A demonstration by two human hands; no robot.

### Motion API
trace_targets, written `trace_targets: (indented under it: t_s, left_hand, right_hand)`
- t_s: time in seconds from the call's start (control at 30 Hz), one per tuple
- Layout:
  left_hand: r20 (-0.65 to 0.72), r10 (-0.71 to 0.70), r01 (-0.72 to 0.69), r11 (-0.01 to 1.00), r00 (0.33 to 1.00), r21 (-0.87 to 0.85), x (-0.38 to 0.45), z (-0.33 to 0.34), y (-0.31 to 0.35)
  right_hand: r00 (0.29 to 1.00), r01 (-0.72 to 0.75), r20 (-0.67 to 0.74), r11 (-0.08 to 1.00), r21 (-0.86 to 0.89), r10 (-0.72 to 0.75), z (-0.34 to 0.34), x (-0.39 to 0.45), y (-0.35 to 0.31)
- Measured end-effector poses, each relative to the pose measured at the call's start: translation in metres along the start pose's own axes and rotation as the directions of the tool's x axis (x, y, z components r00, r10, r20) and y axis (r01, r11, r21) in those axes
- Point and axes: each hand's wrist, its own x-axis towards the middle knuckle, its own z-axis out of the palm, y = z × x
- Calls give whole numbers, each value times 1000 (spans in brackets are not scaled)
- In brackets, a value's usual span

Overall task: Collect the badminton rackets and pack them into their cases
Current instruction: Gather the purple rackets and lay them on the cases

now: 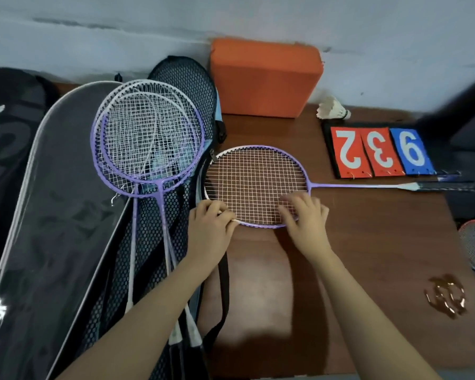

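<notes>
From the head camera, a purple badminton racket (255, 185) lies flat on the brown wooden table (368, 242), handle pointing right. The left hand (211, 229) pinches the near-left edge of its frame; the right hand (305, 215) rests on the strings at the near rim, fingers curled over it. To the left, stacked purple rackets (148, 135) lie on a black mesh racket case (176, 78) — beside a dark racket bag (52, 215). Far right sit a shuttlecock (332, 108) and flip score cards (379, 152).
</notes>
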Motion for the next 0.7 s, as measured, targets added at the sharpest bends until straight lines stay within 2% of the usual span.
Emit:
trace_targets:
  t_s: [0.13,0.23,0.43,0.6,0.7]
  left_hand:
    - [113,-67,55,993,991,109,-2,3,6]
    - [163,-108,80,982,981,171,-1,4,12]
    - [112,-148,129,978,983,161,-1,5,13]
    - [154,-131,103,979,979,178,-6,11,24]
    - [181,-142,111,979,973,173,-9,15,33]
  right_hand:
    - [977,-212,-15,973,-89,211,-6,32,36]
    - [981,-193,-4,973,-124,194,-9,42,48]
    - [983,-181,16,980,-81,183,-21,44,58]
    - [981,-191,3,981,-42,192,-28,11,71]
    - [986,-169,-20,982,-89,168,-28,-8,80]
